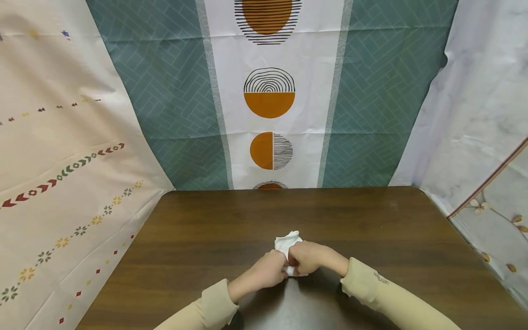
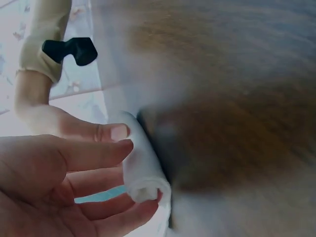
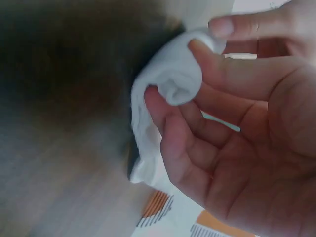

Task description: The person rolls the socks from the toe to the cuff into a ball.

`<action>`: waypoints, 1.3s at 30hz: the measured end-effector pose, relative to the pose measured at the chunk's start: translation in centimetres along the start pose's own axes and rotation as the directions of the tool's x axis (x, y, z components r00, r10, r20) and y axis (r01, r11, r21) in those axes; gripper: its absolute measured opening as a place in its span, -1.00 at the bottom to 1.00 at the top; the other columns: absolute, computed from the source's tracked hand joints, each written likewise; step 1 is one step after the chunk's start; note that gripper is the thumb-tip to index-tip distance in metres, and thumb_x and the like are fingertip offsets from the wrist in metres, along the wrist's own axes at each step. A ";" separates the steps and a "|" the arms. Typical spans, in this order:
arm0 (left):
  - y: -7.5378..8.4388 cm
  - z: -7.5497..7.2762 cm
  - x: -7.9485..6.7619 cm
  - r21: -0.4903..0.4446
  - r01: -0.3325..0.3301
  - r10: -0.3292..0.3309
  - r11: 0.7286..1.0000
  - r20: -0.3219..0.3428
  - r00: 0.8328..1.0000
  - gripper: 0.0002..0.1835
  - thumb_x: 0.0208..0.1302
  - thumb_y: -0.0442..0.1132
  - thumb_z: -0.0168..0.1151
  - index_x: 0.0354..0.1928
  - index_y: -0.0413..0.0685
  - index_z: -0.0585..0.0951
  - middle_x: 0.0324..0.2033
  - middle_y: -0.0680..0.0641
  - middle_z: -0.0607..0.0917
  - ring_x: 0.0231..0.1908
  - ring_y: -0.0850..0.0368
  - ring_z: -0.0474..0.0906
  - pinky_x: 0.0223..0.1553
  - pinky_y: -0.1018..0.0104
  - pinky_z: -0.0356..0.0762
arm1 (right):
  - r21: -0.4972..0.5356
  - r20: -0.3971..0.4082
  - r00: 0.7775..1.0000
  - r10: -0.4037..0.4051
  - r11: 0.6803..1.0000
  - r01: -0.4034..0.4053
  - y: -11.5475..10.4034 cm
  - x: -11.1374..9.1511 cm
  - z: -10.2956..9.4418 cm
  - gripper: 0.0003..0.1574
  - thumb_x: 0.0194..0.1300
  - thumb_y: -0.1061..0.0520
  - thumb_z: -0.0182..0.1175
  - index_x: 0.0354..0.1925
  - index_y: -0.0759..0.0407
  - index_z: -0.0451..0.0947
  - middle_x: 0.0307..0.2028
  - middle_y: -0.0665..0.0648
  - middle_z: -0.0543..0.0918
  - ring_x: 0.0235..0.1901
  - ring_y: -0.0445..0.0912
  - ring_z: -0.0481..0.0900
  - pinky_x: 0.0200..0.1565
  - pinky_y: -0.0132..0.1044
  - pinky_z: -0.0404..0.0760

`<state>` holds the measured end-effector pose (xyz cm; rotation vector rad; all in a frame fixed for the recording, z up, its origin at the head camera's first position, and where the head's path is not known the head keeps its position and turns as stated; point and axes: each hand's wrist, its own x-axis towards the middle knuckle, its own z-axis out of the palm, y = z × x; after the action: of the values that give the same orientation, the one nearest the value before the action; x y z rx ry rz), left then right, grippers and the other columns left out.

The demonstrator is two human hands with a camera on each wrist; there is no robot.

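A small white cloth (image 1: pixel 287 241) lies on the brown table, its near end wound into a roll and its far end flat. From the left, my left hand (image 1: pixel 270 269) pinches one end of the roll (image 2: pixel 143 165) between thumb and curled fingers. The right hand (image 1: pixel 307 255) grips the other end; in the right wrist view its thumb presses on top of the rolled cloth (image 3: pixel 173 64) while a finger tucks under the coil. Both hands sit close together, fingertips nearly meeting. Whether the cloth is a sock or a plain towel, I cannot tell.
The dark wooden table (image 1: pixel 206 220) spreads around the hands. Behind it hangs a green and white curtain (image 1: pixel 268 55) with orange circles. Patterned cloths drape at the left (image 1: pixel 62 183) and right (image 1: pixel 486 137) edges.
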<state>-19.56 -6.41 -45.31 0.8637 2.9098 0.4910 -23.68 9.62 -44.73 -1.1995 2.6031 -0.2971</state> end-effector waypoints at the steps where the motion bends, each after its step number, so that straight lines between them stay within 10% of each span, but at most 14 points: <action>1: 0.0 0.0 0.1 0.007 -0.013 0.013 1.000 0.007 1.000 -0.76 -0.03 -0.34 0.41 -0.67 -0.04 0.53 -0.71 0.15 0.41 -0.65 0.30 0.25 -0.64 0.46 0.24 | 0.030 0.023 1.000 0.015 0.999 -0.016 0.1 0.1 -0.1 -0.76 -0.09 0.25 0.41 -0.66 0.08 0.51 -0.73 -0.17 0.41 -0.67 -0.31 0.21 -0.58 -0.48 0.26; 17: -0.2 0.2 1.0 -0.017 -0.041 0.041 0.999 -0.045 0.998 -0.75 -0.16 -0.43 0.37 -0.66 -0.06 0.45 -0.72 0.18 0.28 -0.64 0.29 0.19 -0.65 0.47 0.16 | 0.164 0.114 0.981 0.156 0.971 -0.173 1.2 1.1 -0.4 -0.80 -0.10 0.25 0.49 -0.54 0.11 0.61 -0.58 -0.11 0.56 -0.53 -0.28 0.39 -0.43 -0.44 0.43; 39: 0.7 0.3 2.2 0.023 0.089 -0.089 0.996 -0.013 0.996 -0.56 -0.30 -0.22 0.64 -0.77 0.03 0.43 -0.77 0.15 0.41 -0.65 0.26 0.33 -0.63 0.38 0.32 | 0.293 0.133 0.969 0.210 0.925 -0.241 2.0 1.3 -0.7 -0.77 -0.11 0.17 0.52 -0.60 0.06 0.60 -0.65 -0.14 0.52 -0.54 -0.24 0.42 -0.44 -0.39 0.37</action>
<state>-20.95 -4.58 -45.29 0.7324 2.9554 0.4576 -26.13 9.96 -44.79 -0.7810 2.4612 -0.5556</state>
